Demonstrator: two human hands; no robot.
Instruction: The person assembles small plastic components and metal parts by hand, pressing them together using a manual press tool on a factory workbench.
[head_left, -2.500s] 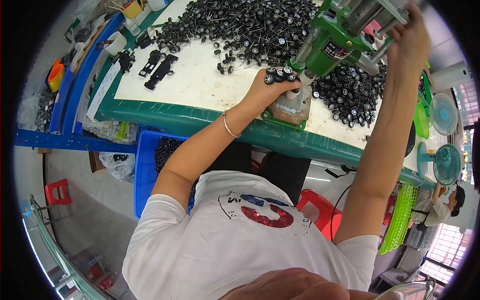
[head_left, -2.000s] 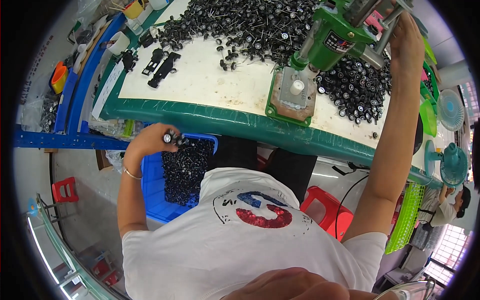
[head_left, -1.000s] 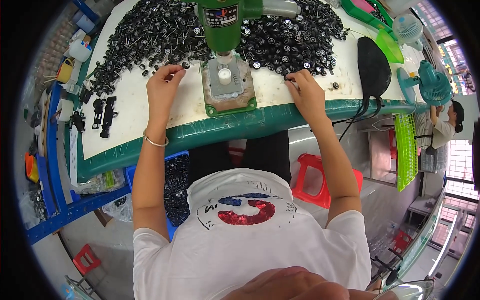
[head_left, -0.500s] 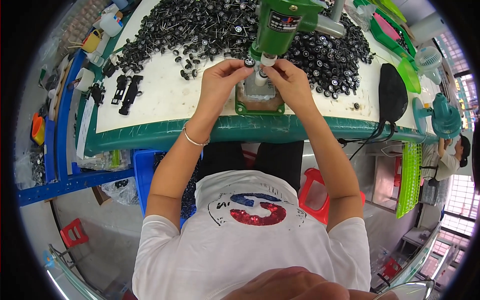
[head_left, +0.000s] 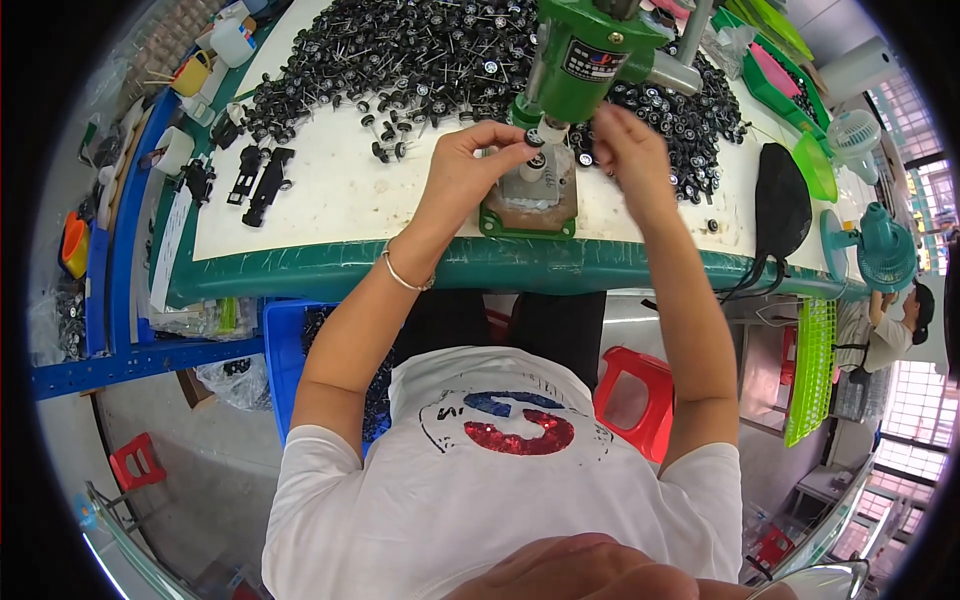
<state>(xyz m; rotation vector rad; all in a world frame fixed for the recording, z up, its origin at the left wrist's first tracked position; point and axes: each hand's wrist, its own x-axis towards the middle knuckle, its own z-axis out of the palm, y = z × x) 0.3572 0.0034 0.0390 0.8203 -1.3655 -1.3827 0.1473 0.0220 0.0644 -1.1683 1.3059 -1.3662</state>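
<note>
Left hand (head_left: 474, 167): thumb and forefinger pinched narrow on a small black wheel (head_left: 535, 137) with a pale hub. Held wheel sits over the green bench press's (head_left: 588, 75) base plate (head_left: 528, 218), near the middle of the bench's front edge. Just below it, a second wheel (head_left: 537, 160) on the white post (head_left: 531, 174) of that plate; whether the two touch, cannot tell.

Right hand (head_left: 636, 160): raised beside the press column on its right, fingers bent, motion-blurred; cannot tell if anything is in it. Loose-wheel pile (head_left: 690, 150) just behind and right of it. One stray wheel (head_left: 712, 226) apart from the pile, toward the front edge.

Bench (head_left: 350, 215): white top, green padded front edge. Large heap of wheel-and-axle sets (head_left: 420, 65) across the back. Two black toy-car chassis (head_left: 267, 188) toward the left edge. Black cloth item with straps (head_left: 783, 200) near the front right corner.
</note>
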